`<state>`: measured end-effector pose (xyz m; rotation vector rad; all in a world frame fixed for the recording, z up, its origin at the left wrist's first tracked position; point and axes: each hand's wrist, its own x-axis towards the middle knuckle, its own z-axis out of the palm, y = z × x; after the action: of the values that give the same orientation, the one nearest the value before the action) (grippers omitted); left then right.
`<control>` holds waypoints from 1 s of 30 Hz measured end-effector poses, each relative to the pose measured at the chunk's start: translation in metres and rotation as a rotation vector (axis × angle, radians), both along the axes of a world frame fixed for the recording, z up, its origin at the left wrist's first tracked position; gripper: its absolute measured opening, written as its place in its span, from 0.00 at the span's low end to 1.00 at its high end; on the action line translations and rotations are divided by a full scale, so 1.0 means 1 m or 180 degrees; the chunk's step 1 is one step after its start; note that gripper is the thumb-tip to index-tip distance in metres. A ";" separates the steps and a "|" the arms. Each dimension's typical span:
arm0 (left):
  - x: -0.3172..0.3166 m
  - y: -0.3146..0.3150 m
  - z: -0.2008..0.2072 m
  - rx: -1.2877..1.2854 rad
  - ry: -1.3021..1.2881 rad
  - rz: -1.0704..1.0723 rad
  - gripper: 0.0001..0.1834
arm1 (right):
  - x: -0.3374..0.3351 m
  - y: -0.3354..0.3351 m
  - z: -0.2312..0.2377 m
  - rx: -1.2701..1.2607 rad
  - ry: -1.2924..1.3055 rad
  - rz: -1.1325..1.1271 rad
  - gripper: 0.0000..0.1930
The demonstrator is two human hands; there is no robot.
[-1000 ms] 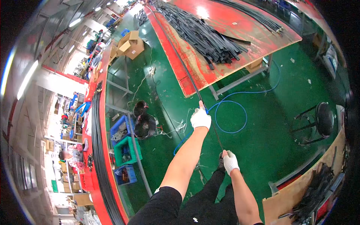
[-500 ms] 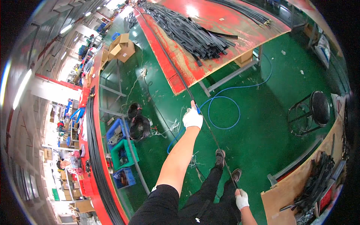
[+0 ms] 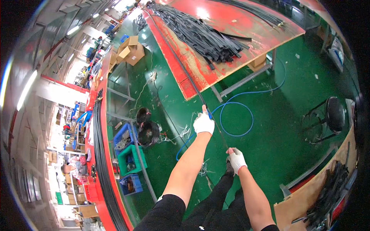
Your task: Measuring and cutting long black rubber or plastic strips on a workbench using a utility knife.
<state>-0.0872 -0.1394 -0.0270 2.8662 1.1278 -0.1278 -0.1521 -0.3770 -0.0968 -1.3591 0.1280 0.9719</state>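
A long black strip [image 3: 189, 77] runs along the left edge of the red table and off its near corner. My left hand [image 3: 204, 124], in a white glove with bare fingertips, is closed around it just past that corner. From there a thin dark cord [image 3: 221, 133] stretches down toward me. My right hand [image 3: 237, 158], gloved the same way, pinches this cord close to my left hand. Whether strip and cord are one piece is hidden inside my left hand.
A heap of flat black strips [image 3: 216, 46] covers part of the red table [image 3: 266, 44]. Blue hose [image 3: 252, 119] loops over the green floor. To the right stands a black stool [image 3: 334, 114]; on the left are crates [image 3: 137, 156] and a bench with long black cables [image 3: 101, 161].
My right hand has moved up and forward from beside my leg to close below my left hand. My left hand keeps its grip near the table corner.
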 end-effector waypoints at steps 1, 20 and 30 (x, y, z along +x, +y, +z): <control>0.002 -0.002 0.000 0.0000 -0.0011 0.0025 0.46 | -0.005 -0.002 -0.004 -0.0089 -0.0133 -0.0018 0.15; -0.024 -0.028 0.015 -0.0332 -0.0071 0.0048 0.47 | -0.104 -0.195 -0.002 -0.0343 -0.0017 0.0549 0.25; -0.014 -0.022 0.004 -0.0144 -0.0168 0.0016 0.45 | -0.057 -0.079 -0.022 -0.0679 -0.0264 0.0271 0.20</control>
<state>-0.1011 -0.1616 -0.0226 2.8096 1.1079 -0.0758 -0.2087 -0.4556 -0.1192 -1.6096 0.1140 0.9924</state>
